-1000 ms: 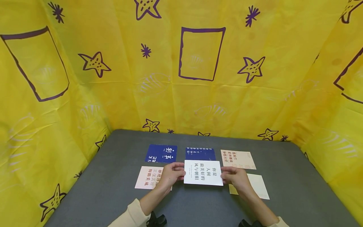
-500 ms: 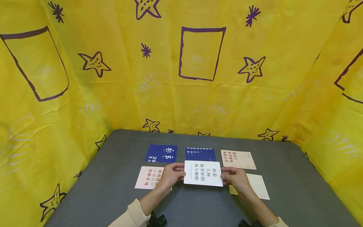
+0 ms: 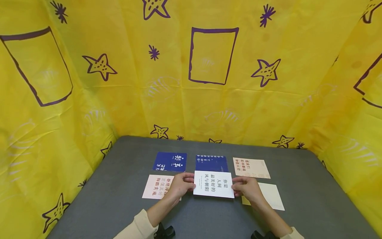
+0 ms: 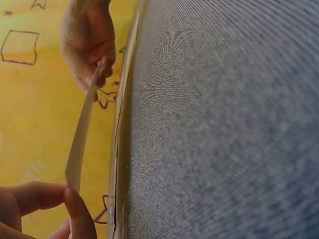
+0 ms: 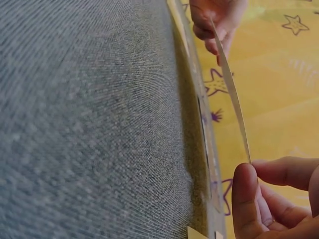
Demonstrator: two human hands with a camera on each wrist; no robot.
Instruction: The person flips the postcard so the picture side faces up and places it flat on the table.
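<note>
A white card (image 3: pixel 213 184) printed with dark lettering is held level above the table between both hands. My left hand (image 3: pixel 179 186) pinches its left edge between thumb and fingers. On the opposite edge, my right hand (image 3: pixel 249 189) pinches it the same way. Both wrist views show the card edge-on, as a thin card (image 4: pixel 83 134) raised off the grey surface. Behind it lies a dark blue card (image 3: pixel 211 163), its near edge covered by the white one. A pink card (image 3: pixel 155 186) lies partly under the left hand, and a cream and yellow card (image 3: pixel 272 196) beside the right.
The grey table (image 3: pixel 119 199) carries another blue card (image 3: pixel 170 161) at the back left and a peach card (image 3: pixel 251 168) at the back right. A yellow patterned cloth (image 3: pixel 209 109) hangs behind the table and along both sides.
The white card and the fingers holding it have lowered slightly toward me. Both hands keep their pinch on its edges, and the other cards lie as before.
</note>
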